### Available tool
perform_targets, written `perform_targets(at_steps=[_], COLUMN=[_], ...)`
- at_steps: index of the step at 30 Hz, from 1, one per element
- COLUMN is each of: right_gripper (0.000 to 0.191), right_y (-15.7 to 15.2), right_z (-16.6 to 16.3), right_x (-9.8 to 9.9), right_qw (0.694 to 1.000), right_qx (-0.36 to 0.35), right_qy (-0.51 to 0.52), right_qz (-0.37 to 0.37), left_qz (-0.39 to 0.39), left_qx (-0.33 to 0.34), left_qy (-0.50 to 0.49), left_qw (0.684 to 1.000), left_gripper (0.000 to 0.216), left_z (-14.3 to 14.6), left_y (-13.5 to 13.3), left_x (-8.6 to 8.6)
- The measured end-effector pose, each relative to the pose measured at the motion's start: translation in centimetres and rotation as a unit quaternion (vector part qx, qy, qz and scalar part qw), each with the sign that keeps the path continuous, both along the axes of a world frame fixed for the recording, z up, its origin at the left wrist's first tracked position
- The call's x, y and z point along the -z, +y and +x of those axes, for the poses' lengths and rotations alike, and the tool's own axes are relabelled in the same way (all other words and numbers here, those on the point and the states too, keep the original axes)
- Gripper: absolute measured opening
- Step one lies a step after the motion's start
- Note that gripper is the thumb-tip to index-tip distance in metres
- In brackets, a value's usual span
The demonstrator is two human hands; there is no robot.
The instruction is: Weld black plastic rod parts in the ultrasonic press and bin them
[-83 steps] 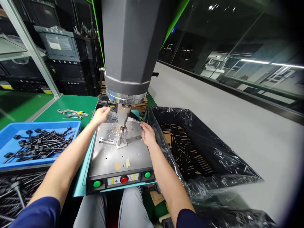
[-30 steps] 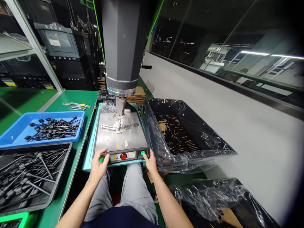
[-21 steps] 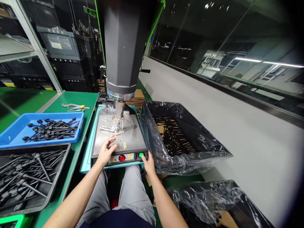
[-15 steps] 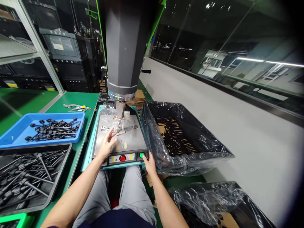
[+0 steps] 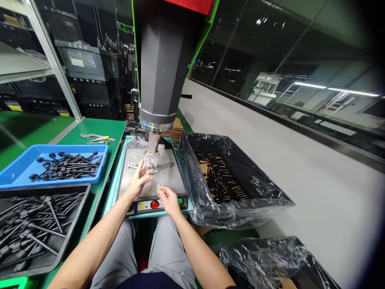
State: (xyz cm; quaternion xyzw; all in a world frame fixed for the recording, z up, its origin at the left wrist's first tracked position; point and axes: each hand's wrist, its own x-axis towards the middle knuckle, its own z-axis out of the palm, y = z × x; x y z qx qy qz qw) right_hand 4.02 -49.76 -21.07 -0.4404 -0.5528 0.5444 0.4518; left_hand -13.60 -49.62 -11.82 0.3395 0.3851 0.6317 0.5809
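My left hand (image 5: 140,182) is over the left part of a flat metal plate (image 5: 174,180), its fingers spread and its fingertips close to the machine's metal tool (image 5: 154,142). Clear plastic film (image 5: 153,159) wraps the area beneath the tool, and what sits inside it is hard to make out. My right hand (image 5: 169,199) is at the plate's front edge, fingers curled together beside a small yellowish piece of tape (image 5: 158,187), with no held thing showing. A red button (image 5: 154,204) and a green button (image 5: 180,201) are on the front panel.
A blue tray (image 5: 102,172) and a dark tray (image 5: 86,200) on the left hold black parts with long shafts. At right, a plastic-lined bin (image 5: 255,172) contains many dark pieces. Pliers (image 5: 96,137) lie on the green bench (image 5: 108,124). Another lined bin (image 5: 255,257) stands lower right.
My right hand has left the green button and moved left and up to the plate's front edge. My left hand stays near the tool. The view has shifted slightly.
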Motion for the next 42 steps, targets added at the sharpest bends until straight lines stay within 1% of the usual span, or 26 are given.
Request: perform_targets(at_steps=[2, 4, 6, 7, 8, 10, 13, 15, 17, 22, 25, 28, 30, 31, 33, 35, 36, 38, 40, 42], right_gripper=[0.038, 0.037, 0.037, 0.038, 0.039, 0.041, 0.042, 0.044, 0.044, 0.033, 0.026, 0.024, 0.025, 0.026, 0.030, 0.032, 0.032, 0.032, 0.033, 0.033], right_y=[1.1, 2.6, 4.2, 5.0, 5.8, 7.3, 9.2, 10.5, 11.9, 15.4, 16.2, 15.1, 13.1, 11.8, 8.9, 6.0, 4.8, 2.9, 1.7, 1.1], right_z=[-2.2, -4.0, -5.3, -5.7, -6.1, -6.5, -6.6, -6.8, -7.0, -7.8, -7.6, -6.6, -5.6, -5.1, -4.0, -3.1, -2.7, -2.2, -1.9, -1.7], right_x=[-0.7, -1.5, -2.4, -2.8, -3.3, -4.1, -5.3, -6.1, -7.0, -9.6, -11.0, -11.4, -11.0, -10.6, -9.7, -9.0, -8.8, -8.9, -9.4, -10.1], right_qw=[0.999, 0.998, 0.996, 0.996, 0.996, 0.991, 0.964, 0.943, 0.935, 0.947, 0.951, 0.959, 0.975, 0.985, 0.997, 0.994, 0.992, 0.989, 0.989, 0.988], right_qx=[-0.042, -0.065, -0.072, -0.065, -0.047, 0.015, 0.111, 0.145, 0.138, 0.045, 0.035, 0.067, 0.066, 0.046, -0.018, -0.081, -0.097, -0.098, -0.082, -0.073], right_qy=[0.002, -0.012, -0.032, -0.043, -0.056, -0.092, -0.146, -0.166, -0.184, -0.235, -0.216, -0.165, -0.114, -0.080, -0.004, 0.052, 0.066, 0.070, 0.051, 0.032], right_qz=[-0.006, 0.005, 0.028, 0.040, 0.055, 0.097, 0.193, 0.248, 0.269, 0.215, 0.220, 0.221, 0.181, 0.148, 0.079, 0.051, 0.055, 0.083, 0.108, 0.129], left_qz=[-0.004, 0.001, 0.015, 0.023, 0.031, 0.043, 0.050, 0.056, 0.058, 0.031, 0.026, 0.026, 0.020, 0.014, -0.005, -0.024, -0.032, -0.044, -0.052, -0.040], left_qx=[0.004, -0.008, -0.023, -0.028, -0.031, -0.029, -0.027, -0.021, -0.015, -0.016, -0.036, -0.056, -0.068, -0.071, -0.072, -0.069, -0.067, -0.066, -0.061, -0.039], left_qy=[-0.001, 0.003, 0.011, 0.011, 0.010, 0.004, -0.010, -0.024, -0.037, -0.032, -0.024, 0.000, 0.023, 0.035, 0.060, 0.084, 0.092, 0.100, 0.106, 0.135], left_qw=[1.000, 1.000, 1.000, 0.999, 0.999, 0.999, 0.998, 0.998, 0.998, 0.999, 0.999, 0.998, 0.997, 0.997, 0.996, 0.994, 0.993, 0.992, 0.991, 0.989], left_gripper=[0.090, 0.082, 0.075, 0.072, 0.071, 0.069, 0.065, 0.062, 0.059, 0.056, 0.057, 0.057, 0.056, 0.056, 0.055, 0.054, 0.054, 0.056, 0.053, 0.045], left_z=[-0.1, -0.1, -0.1, -0.1, 0.0, 0.1, 0.2, 0.0, -0.3, -1.5, -2.1, -2.4, -2.3, -2.2, -1.9, -1.5, -1.3, -1.2, -1.2, -1.2], left_y=[0.6, 1.3, 1.8, 2.0, 2.1, 2.2, 2.2, 2.4, 2.7, 4.2, 5.0, 5.2, 4.9, 4.5, 3.6, 2.6, 2.1, 1.1, 0.1, -1.0], left_x=[0.0, 0.0, 0.1, 0.1, 0.0, -0.3, -1.1, -1.7, -2.3, -3.7, -4.2, -4.1, -3.6, -3.2, -2.3, -1.3, -0.8, 0.1, 0.9, 1.5])
